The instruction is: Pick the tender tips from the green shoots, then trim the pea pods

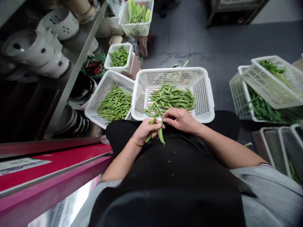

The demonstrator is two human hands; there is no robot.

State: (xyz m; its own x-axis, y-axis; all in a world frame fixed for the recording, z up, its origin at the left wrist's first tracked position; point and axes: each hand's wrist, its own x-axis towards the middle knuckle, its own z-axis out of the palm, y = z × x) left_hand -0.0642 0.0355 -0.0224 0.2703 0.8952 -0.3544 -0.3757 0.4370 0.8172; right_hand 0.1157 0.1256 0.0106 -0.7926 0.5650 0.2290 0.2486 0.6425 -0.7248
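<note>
Green pea pods [161, 136] are held in my left hand [147, 130], which is closed round them above my lap, just in front of the large white basket [208, 94]. My right hand [181, 119] has its thumb and forefinger pinched together at the upper end of one pod; anything between those fingertips is too small to make out. Loose pods [174, 97] lie in the large basket beyond my hands. To its left, a second white basket [93, 118] holds a pile of similar pods [115, 104].
Green peppers fill a small white bin [118, 68] behind the left basket. A crate of long vegetables [134, 30] stands farther back. Metal shelving [78, 63] with white pots rises at left. Stacked crates of leafy greens [272, 91] are on the right.
</note>
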